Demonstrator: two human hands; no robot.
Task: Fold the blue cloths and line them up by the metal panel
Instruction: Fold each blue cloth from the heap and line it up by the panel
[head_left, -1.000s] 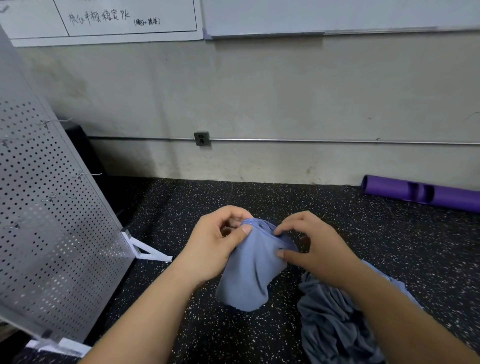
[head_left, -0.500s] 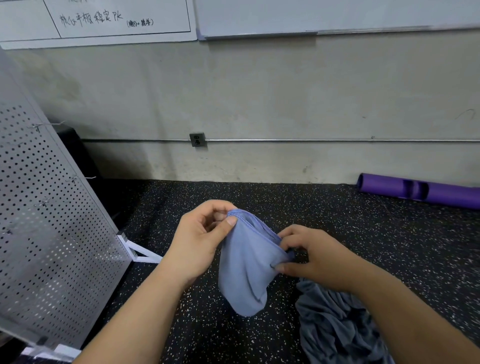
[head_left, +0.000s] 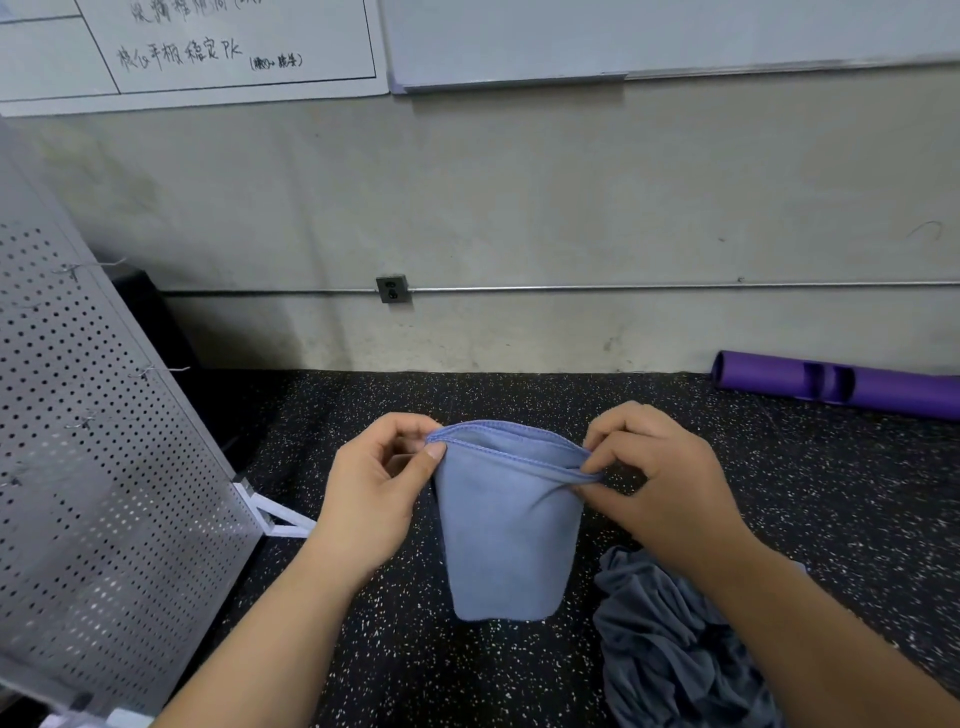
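Both hands pinch a blue cloth (head_left: 506, 525) by its stitched top edge, left hand (head_left: 376, 493) and right hand (head_left: 662, 488) apart. It hangs doubled above the speckled floor (head_left: 415, 670).

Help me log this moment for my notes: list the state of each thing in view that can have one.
blue cloth: doubled over, hanging in the air from its top edge
left hand: pinches the cloth's top left corner
right hand: pinches the cloth's top right corner
cloth pile: crumpled, unfolded, on the floor
metal panel: standing, tilted, no cloths seen beside it
purple tube: lying along the wall
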